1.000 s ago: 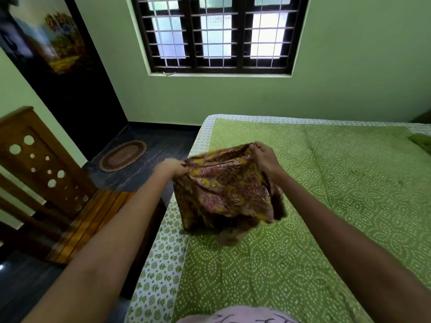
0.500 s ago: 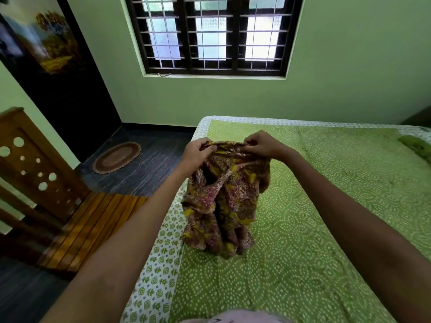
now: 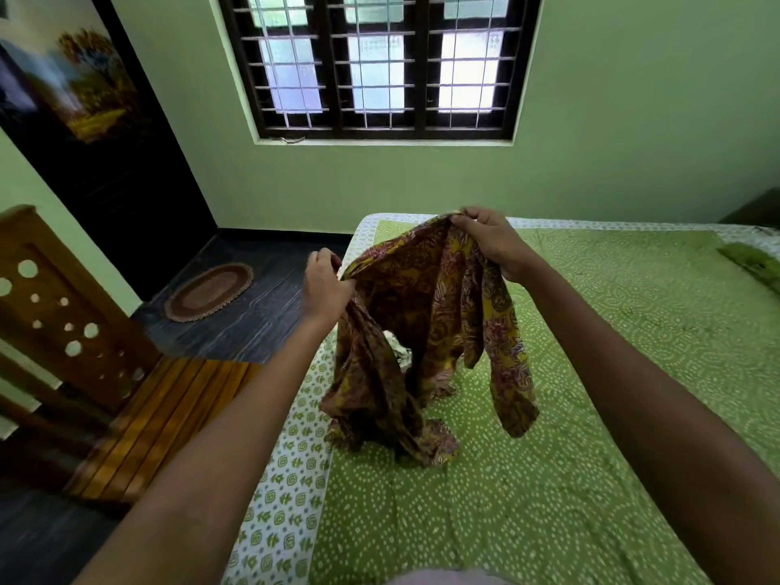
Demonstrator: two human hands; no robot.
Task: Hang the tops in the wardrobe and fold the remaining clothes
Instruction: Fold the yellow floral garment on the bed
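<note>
One patterned garment [image 3: 426, 331] — left hand [image 3: 325, 287] and right hand [image 3: 489, 242] each pinch its top edge; it hangs lengthwise down to the bed [image 3: 591, 415].

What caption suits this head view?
Both hands, left hand and right hand, hold a patterned garment above the green bed.

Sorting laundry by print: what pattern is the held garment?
Yellow, maroon and brown floral print on the garment; seen in the head view.
</note>
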